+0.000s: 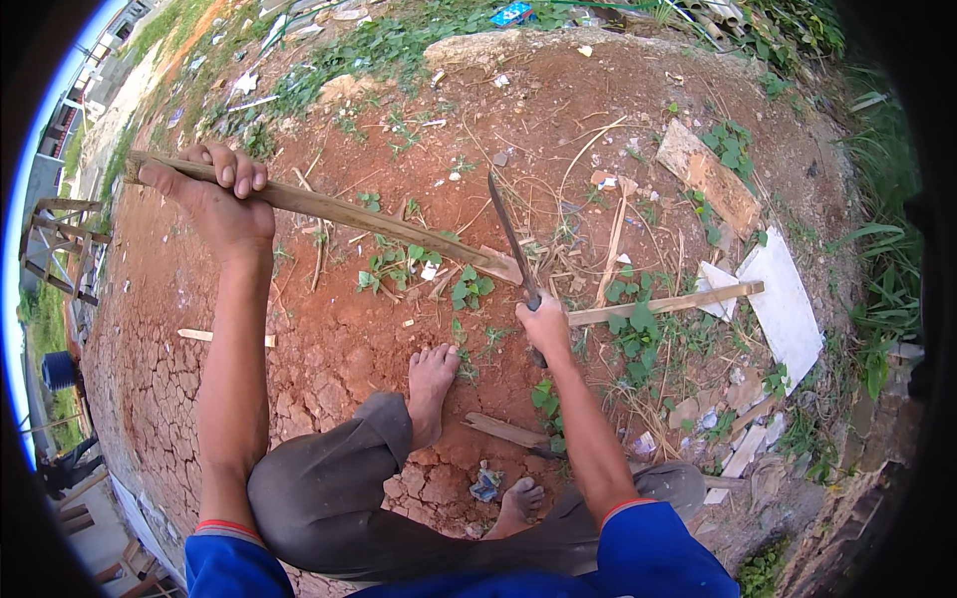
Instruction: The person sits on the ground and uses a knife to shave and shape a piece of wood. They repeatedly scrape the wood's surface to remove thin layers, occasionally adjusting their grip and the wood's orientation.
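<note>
My left hand (227, 189) is closed round the upper left end of a long wooden stick (369, 217). The stick slants down to the right, and its pale, cut-looking far end lies close to the blade of a machete (510, 227). Gripped by its dark handle, the machete is in my right hand (543, 327), with its blade pointing up and slightly left. Whether blade and stick touch, I cannot tell. Behind my right hand, a second length of wood (678, 302) stretches off to the right along the ground.
Bare feet (432, 384) rest on cracked red soil, close below the stick. White broken sheets (783, 299) and a weathered board (710, 177) lie at the right. Small weeds (472, 287) and wood scraps (506, 431) are scattered about. A wooden frame (65, 244) stands far left.
</note>
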Demonstrator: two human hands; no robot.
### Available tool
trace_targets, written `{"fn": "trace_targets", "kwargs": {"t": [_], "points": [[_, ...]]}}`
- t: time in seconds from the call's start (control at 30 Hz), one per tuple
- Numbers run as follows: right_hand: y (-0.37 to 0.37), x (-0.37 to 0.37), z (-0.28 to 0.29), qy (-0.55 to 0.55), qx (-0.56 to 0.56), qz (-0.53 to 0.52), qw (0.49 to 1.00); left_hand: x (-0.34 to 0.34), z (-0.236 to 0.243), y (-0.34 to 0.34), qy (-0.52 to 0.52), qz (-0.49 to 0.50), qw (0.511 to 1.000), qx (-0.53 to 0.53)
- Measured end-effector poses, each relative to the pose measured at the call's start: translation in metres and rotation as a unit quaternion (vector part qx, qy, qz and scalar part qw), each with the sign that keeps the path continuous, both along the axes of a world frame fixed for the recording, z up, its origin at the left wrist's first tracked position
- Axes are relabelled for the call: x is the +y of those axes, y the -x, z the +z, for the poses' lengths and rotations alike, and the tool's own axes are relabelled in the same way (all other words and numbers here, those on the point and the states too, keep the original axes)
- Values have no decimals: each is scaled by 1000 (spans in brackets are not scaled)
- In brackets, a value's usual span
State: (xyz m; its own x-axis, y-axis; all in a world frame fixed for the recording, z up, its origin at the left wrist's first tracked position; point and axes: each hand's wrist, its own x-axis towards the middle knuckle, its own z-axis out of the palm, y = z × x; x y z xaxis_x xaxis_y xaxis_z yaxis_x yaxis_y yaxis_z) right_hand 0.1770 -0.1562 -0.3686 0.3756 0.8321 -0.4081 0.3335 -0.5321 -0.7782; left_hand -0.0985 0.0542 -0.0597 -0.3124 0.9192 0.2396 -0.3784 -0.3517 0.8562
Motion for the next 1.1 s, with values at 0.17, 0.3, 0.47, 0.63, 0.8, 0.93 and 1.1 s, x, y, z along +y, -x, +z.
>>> {"fn": "trace_targets", "kwargs": {"t": [0.17,0.3,0.47,0.63,0.8,0.93,1.1], "points": [[-5,0,-14,-113,-55,-50,991,-1,-3,6,-2,-14,1000,7],[-9,2,-17,98,-51,63,992,-1,-6,12,1,-1,1000,-2],[-11,1,-15,-160,-47,-5,986,2,-10,15,10,36,999,3],[-10,-2,-9,93,-124,106,982,2,-8,14,11,45,999,16],[-13,-4,-9,-18,-84,27,996,0,-10,14,25,65,997,13],[-19,-11,-13,-153,22,-15,988,1,-9,18,24,56,998,22],[-21,-12,-1,123,-87,85,985,-3,-2,6,19,84,996,-3]]}}
